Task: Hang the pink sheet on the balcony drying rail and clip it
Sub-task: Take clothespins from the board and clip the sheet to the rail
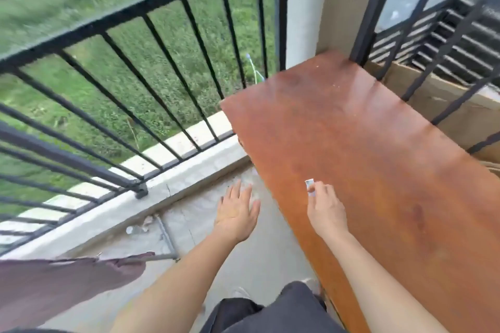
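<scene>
The right hand (pixel 326 209), at lower centre-right of the frame, pinches a small pale clip (pixel 310 186) between thumb and fingertips above the reddish-brown wooden board (pixel 378 143); the clip is too small to tell whether it touches the board. The left hand (pixel 238 211), at lower centre, is spread flat with fingers extended and grips nothing, over the concrete floor (pixel 243 259) just beside the board's left edge. The pink sheet (pixel 54 284) hangs at lower left, draped over a thin metal rail (pixel 151 257) whose end protrudes to the right. The black balcony railing (pixel 135 24) crosses the upper left, with grass (pixel 67 8) beyond. The frame is motion-blurred.
</scene>
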The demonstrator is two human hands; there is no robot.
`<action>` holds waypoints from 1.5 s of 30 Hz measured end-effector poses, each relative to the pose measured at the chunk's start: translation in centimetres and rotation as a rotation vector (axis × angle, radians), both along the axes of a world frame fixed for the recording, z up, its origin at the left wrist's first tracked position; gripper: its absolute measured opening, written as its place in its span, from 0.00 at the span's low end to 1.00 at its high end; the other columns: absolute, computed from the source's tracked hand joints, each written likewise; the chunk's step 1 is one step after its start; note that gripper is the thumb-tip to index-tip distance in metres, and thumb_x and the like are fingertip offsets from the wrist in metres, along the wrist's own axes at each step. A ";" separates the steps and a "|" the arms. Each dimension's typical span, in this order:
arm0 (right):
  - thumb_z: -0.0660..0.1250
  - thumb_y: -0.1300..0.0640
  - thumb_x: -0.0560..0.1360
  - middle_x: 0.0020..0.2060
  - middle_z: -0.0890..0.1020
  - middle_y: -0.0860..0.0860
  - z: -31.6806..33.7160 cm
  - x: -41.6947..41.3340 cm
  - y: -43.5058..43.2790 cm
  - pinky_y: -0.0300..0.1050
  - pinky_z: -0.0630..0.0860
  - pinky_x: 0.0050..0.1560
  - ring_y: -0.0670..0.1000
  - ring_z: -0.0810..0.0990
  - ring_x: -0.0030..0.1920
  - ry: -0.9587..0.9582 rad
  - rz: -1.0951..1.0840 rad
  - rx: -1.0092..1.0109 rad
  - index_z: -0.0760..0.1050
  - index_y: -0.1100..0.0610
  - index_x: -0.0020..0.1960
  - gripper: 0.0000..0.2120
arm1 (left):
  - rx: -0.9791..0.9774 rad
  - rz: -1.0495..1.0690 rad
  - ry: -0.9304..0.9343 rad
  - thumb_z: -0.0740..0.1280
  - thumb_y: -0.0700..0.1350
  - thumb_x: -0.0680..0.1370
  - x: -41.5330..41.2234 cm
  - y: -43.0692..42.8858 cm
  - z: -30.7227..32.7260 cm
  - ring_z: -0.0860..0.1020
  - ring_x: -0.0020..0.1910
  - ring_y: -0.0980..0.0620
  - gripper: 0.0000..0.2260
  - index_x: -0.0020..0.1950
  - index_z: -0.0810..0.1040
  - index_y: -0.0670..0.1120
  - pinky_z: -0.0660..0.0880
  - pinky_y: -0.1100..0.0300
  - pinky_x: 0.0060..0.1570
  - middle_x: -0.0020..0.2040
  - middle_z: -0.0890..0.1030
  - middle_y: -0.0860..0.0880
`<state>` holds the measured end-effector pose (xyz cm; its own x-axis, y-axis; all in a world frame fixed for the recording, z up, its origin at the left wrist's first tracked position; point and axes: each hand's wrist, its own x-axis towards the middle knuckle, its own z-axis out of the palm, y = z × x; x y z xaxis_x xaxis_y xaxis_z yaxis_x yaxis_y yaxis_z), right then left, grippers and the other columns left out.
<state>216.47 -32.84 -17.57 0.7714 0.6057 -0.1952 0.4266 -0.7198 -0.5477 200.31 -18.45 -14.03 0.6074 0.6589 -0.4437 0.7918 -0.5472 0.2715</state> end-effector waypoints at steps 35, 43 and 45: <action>0.61 0.35 0.77 0.41 0.80 0.45 6.2 -77.2 22.7 0.45 0.76 0.46 0.48 0.79 0.43 0.266 1.815 0.060 0.77 0.49 0.46 0.19 | 0.275 1.817 0.112 0.54 0.58 0.82 -73.9 -12.5 5.6 0.52 0.78 0.46 0.27 0.79 0.55 0.52 0.54 0.49 0.74 0.81 0.46 0.47; 0.72 0.42 0.73 0.48 0.82 0.43 9.0 -95.6 25.4 0.28 0.70 0.41 0.38 0.80 0.45 0.410 1.742 0.073 0.76 0.52 0.63 0.22 | 0.319 1.839 0.044 0.54 0.58 0.82 -90.8 -9.6 8.1 0.52 0.78 0.46 0.27 0.79 0.54 0.52 0.54 0.47 0.74 0.81 0.46 0.48; 0.74 0.44 0.72 0.46 0.82 0.41 9.8 -99.5 26.5 0.29 0.71 0.43 0.36 0.80 0.46 0.475 1.703 0.068 0.77 0.50 0.61 0.21 | 0.335 1.845 0.035 0.54 0.58 0.82 -94.4 -8.6 8.6 0.52 0.78 0.46 0.27 0.79 0.55 0.52 0.54 0.46 0.73 0.81 0.46 0.48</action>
